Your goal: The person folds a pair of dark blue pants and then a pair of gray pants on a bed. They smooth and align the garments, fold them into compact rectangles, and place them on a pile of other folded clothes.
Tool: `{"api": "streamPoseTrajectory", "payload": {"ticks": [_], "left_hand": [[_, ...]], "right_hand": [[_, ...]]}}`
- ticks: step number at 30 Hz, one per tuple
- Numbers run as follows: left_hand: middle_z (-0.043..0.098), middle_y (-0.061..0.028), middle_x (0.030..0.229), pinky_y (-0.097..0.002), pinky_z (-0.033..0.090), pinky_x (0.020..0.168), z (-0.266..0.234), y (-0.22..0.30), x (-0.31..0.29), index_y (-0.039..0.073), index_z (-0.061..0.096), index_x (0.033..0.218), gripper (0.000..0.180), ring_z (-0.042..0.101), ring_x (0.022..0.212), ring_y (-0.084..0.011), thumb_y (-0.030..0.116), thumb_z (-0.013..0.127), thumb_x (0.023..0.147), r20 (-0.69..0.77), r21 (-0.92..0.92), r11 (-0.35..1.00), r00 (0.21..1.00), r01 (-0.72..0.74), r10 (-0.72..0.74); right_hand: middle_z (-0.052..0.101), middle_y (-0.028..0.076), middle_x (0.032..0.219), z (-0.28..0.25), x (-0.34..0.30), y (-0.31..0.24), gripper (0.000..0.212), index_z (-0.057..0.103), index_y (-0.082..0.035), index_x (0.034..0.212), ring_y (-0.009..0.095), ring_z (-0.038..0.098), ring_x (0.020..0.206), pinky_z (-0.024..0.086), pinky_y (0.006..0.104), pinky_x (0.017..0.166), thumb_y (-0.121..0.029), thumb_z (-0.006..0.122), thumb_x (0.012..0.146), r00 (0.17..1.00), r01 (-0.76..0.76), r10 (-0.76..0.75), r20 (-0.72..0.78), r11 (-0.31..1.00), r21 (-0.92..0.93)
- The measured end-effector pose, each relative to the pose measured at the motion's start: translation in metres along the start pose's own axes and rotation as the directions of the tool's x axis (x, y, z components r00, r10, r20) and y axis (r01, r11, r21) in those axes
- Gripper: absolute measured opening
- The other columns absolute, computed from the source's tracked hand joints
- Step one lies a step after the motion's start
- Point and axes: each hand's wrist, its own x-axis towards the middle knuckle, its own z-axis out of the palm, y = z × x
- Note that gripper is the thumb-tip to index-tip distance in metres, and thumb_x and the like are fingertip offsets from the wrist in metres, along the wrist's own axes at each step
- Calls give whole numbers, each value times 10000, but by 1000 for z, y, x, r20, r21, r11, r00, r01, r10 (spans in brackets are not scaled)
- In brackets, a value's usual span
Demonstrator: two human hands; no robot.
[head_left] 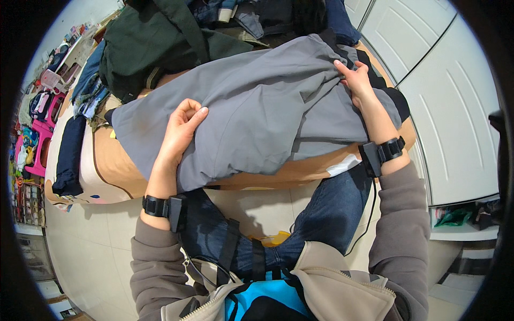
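A large grey garment (251, 101) with black parts at its right end lies spread in front of me, creased across its right half. My left hand (182, 128) rests on its left part, fingers curled in and thumb pressed to them, closed on the cloth. Farther off to the right, my right hand (356, 83) grips the garment near its far right edge between thumb and fingers. Black straps with small boxes sit on both my wrists. What kind of garment it is I cannot tell for sure.
Under the garment is a low tan surface (115, 160). A dark green garment (155, 48) and a heap of dark clothes (267, 18) lie behind. A folded navy garment (70, 155) is at the left. White cabinet doors (450, 107) stand at the right, pink stools (43, 134) far left.
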Motion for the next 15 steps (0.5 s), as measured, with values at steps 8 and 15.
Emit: {"api": "streamPoseTrajectory", "payload": {"ticks": [8, 15], "left_hand": [[631, -12, 868, -179, 456, 659, 6, 8, -16, 91, 506, 1093, 255, 578, 779, -42, 72, 674, 903, 61, -34, 978, 976, -207, 208], [637, -40, 915, -211, 491, 718, 12, 6, -19, 81, 486, 1265, 429, 581, 782, -62, 78, 693, 890, 30, -62, 983, 984, -174, 176]], "right_hand": [[625, 163, 1109, 15, 4, -33, 661, 395, -6, 1340, 227, 626, 955, 539, 347, 838, 10, 752, 784, 941, 238, -332, 68, 790, 565], [651, 107, 1013, 20, 30, -12, 427, 569, -6, 1199, 178, 626, 846, 510, 303, 740, -84, 738, 815, 989, 90, -121, 91, 954, 287]]}}
